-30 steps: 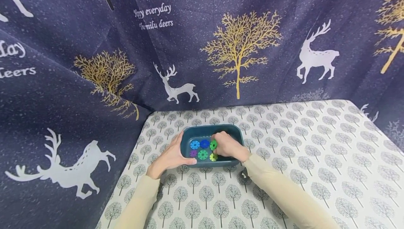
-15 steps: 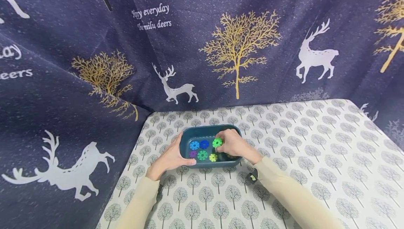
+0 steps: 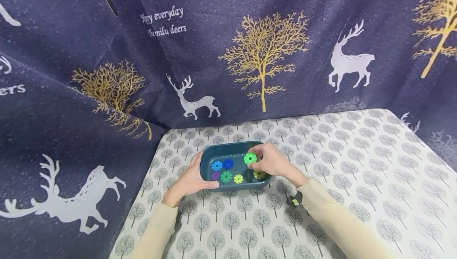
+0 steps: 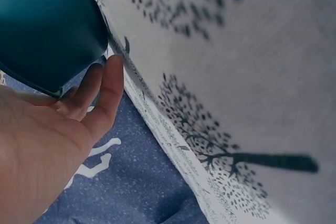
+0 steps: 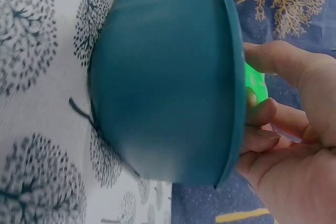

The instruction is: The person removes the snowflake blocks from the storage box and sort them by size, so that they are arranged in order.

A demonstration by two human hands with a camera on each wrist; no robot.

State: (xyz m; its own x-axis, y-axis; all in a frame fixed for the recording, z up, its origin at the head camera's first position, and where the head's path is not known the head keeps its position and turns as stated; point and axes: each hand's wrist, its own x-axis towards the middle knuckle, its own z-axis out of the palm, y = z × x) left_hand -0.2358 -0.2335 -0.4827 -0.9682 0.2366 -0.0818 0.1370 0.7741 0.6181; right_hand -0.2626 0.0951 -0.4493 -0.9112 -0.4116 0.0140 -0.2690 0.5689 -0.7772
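Note:
A dark teal plastic bin (image 3: pixel 235 186) sits on the table, its wall (image 4: pixel 47 24) filling a corner of the left wrist view. My left hand (image 3: pixel 186 179) holds its left end, thumb over the front rim and fingers along the outside. At the right end, my right hand (image 3: pixel 273 160) pinches a bright green notched disc (image 3: pixel 250 158) between thumb and fingers, raised above the bin floor. In the right wrist view the bin wall partly hides this green disc (image 5: pixel 255 82). Light blue (image 3: pixel 216 166), dark blue (image 3: pixel 227 164), purple (image 3: pixel 215 175), green (image 3: pixel 226 177) and yellow-green (image 3: pixel 238 179) discs lie inside.
Below my right hand, a yellowish disc (image 3: pixel 259 175) lies in the bin's right end, partly covered. A tree-print cloth (image 3: pixel 342 164) covers the table. Dark blue curtains (image 3: pixel 200 52) with deer and trees stand behind and at the left.
My right hand has lifted the bright green disc off the bin's floor and moved it right and up. The yellowish disc beneath has come into view. My left hand stays on the bin.

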